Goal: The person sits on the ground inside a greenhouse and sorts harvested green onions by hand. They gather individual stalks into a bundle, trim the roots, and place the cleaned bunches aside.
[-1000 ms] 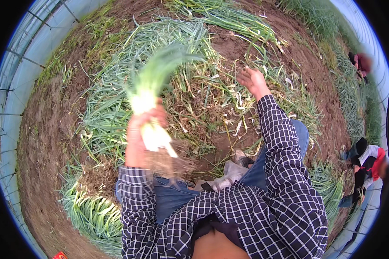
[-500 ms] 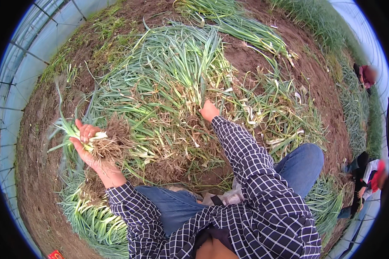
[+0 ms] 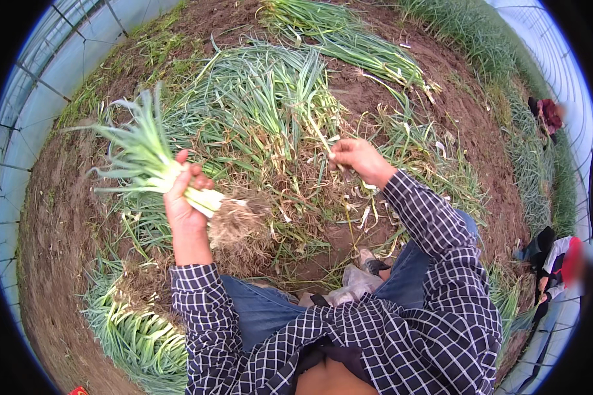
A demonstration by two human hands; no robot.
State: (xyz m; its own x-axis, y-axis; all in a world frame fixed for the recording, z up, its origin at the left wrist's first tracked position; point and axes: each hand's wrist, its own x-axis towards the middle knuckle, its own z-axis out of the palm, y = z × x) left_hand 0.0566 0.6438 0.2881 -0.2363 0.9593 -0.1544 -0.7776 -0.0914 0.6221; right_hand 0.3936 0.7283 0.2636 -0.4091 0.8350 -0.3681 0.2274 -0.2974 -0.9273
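Observation:
My left hand (image 3: pixel 188 201) is closed around a bunch of green onions (image 3: pixel 141 148), its leaves fanned out to the upper left. The bunch's brown, shaggy roots stick out toward the middle. Pinched in my right hand (image 3: pixel 362 161) is a single green onion (image 3: pixel 318 131), held near its root end, its leaves reaching up over the heap. In front of me spreads a loose heap of green onions (image 3: pixel 244 99) mixed with yellowed leaves and dry roots.
Neatly laid green onions (image 3: pixel 135 336) lie at lower left. Another pile (image 3: pixel 349 49) rests at the far side on brown soil (image 3: pixel 66 263). A clear plastic bag (image 3: pixel 356 284) is between my legs. Two people (image 3: pixel 560 266) are at the right edge. Plastic greenhouse walls (image 3: pixel 20 151) curve around.
My left hand has swung right and slightly up with its bunch. My right hand has pulled right, drawing a green onion out from the heap.

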